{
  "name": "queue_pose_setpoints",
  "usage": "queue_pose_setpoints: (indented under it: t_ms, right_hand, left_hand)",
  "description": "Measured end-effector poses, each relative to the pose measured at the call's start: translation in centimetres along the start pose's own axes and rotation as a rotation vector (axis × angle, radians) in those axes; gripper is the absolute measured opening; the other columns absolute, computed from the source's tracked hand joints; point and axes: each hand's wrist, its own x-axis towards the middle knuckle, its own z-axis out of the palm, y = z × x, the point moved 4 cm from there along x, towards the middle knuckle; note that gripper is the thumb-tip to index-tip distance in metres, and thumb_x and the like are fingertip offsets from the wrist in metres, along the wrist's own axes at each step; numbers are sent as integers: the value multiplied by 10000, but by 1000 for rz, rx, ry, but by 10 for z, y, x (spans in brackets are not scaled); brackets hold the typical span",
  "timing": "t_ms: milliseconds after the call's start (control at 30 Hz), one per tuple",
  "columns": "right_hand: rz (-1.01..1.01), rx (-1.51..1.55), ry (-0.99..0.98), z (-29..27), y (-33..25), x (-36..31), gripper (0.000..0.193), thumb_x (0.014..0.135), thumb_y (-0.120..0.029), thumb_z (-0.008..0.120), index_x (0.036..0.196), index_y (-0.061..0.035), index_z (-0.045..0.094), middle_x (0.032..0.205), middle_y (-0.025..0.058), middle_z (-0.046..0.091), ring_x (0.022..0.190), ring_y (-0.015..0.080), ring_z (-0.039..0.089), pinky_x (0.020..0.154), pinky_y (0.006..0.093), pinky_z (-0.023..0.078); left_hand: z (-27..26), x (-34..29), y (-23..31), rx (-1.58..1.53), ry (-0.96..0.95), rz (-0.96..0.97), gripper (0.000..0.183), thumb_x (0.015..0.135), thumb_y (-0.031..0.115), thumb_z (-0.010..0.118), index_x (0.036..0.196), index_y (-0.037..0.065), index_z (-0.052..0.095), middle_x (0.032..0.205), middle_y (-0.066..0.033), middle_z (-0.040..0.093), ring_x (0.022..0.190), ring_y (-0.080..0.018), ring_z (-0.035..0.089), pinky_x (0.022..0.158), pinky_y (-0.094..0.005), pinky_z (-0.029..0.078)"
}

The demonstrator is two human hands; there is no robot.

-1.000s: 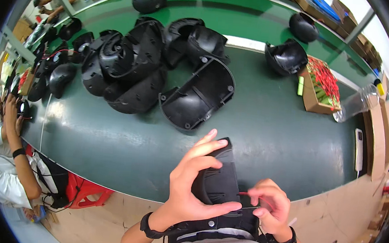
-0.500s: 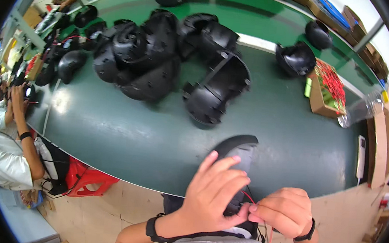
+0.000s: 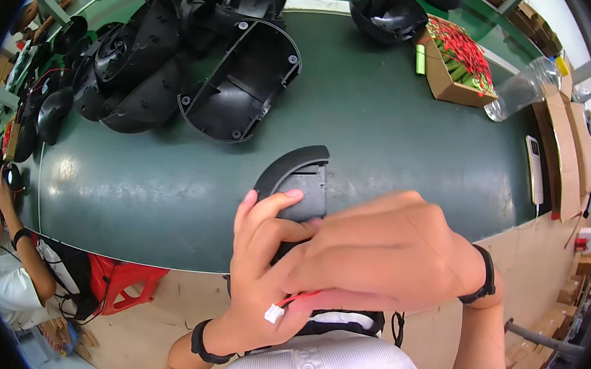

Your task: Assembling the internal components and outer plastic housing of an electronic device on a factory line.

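My left hand (image 3: 260, 266) is closed round a black curved plastic housing (image 3: 291, 166), its fingers on the inner face and outer rim. The housing is tilted up at the table's near edge, its lower part hidden by my hands. My right hand (image 3: 395, 253) reaches across in front of it, fingers bent, their tips hidden behind the left hand's fingers. A red wire (image 3: 290, 300) comes out from under the right hand's lower edge, pinched there. It ends in a small white connector (image 3: 274, 313) lying against the left palm.
Black plastic shells (image 3: 144, 66) are heaped at the back left, with an open black shell (image 3: 241, 81) beside them. A cardboard box of red-wired green cells (image 3: 460, 65), a clear bottle (image 3: 525, 89) and a white phone-like device (image 3: 533, 170) stand right. A co-worker's hand (image 3: 3, 190) works at far left.
The view has shifted, so the table items sit higher and further left. My right hand has moved from beside the left hand to across it. The white connector now shows.
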Motion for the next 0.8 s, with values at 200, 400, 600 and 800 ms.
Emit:
queue_pose_setpoints:
  t_ms: [200,400,600,800]
  right_hand:
    - [309,109,217,-13,43,-32,317,731,-32,757,1032,9,664,923,105,660,724,107,612,594,237,477]
    - [442,407,440,26,61,-62,528,796,-91,722,1275,-42,505,1278,118,502,1165,225,511,916,334,449]
    - [546,594,441,47,64,-75,627,792,-99,737,1337,-33,434,1357,102,450,1261,213,432,1036,359,352]
    - [544,645,448,46,66,-79,599,760,-147,770,1277,-59,480,1274,67,496,1204,201,464,1026,364,353]
  left_hand:
    - [0,-7,-6,-24,44,-54,188,863,133,543,884,60,715,907,-57,650,1130,-319,526,1082,-490,213]
    - [7,-12,-6,20,143,-23,285,912,217,475,811,84,706,910,-35,648,1088,-298,522,1087,-505,222]
    - [11,-11,-6,75,185,25,347,942,269,437,768,104,687,868,-22,635,1023,-282,538,1064,-521,267]
    - [13,-12,-6,59,252,8,311,937,283,441,791,113,658,846,-27,634,974,-277,552,1049,-526,294]
